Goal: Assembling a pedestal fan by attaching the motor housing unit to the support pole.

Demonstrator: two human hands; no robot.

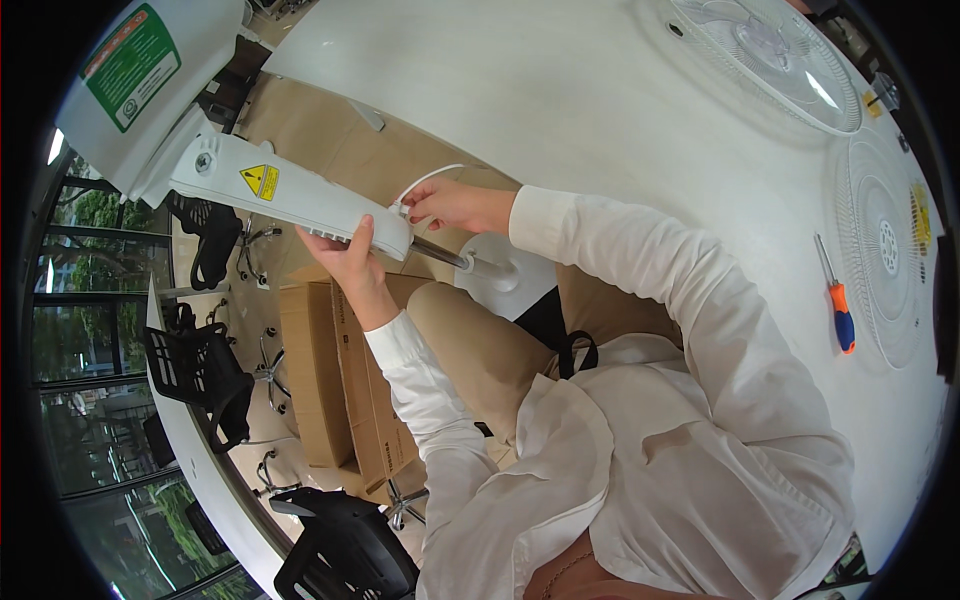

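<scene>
The fan column [290,195] hangs off the worktop [560,110] edge, over open floor, with cardboard boxes [345,390] and black chairs [205,375] below. Its long axis runs from upper left, at the fan body, down to lower right, where a metal rod [440,252] sticks out. The left hand [350,262] cups it from beneath, grip closed around it. The right hand [450,205] pinches the white cord [420,185] at its lower end. A screwdriver [836,296] and 2 fan grilles [885,245] lie well apart on the worktop.

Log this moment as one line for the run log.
left hand: grips white fan column | right hand: pinches white cord at column end | screwdriver: lying on table
</scene>
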